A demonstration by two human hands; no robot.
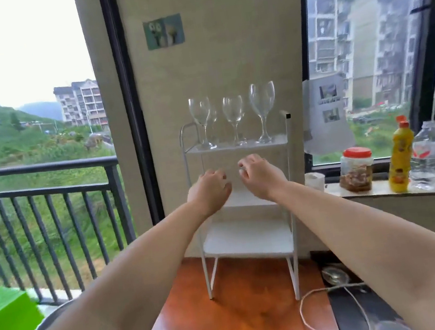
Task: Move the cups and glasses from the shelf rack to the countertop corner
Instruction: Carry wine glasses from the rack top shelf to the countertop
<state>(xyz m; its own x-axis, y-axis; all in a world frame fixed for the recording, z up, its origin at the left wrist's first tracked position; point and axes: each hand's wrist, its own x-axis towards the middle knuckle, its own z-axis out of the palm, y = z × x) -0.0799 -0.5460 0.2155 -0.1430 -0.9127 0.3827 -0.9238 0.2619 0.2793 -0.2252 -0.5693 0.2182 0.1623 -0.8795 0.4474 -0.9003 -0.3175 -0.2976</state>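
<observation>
A white wire shelf rack (249, 240) stands on a reddish-brown wooden top (240, 312) against a beige wall panel. Several clear wine glasses stand upright on its top shelf: one at the left (200, 111), one in the middle (233, 110), and a taller one at the right (262, 99); a further glass shows behind the left one. Both my hands are raised in front of the rack's second shelf, below the glasses. My left hand (210, 189) has loosely curled fingers and holds nothing. My right hand (258, 174) is also loosely curled and empty.
On the window ledge at the right stand a red-lidded jar (356, 170), a yellow bottle (401, 155), a clear water bottle (426, 155) and a bag. A white cord (314, 302) lies by the rack's right foot. A green box (7, 326) sits at the left by the balcony railing.
</observation>
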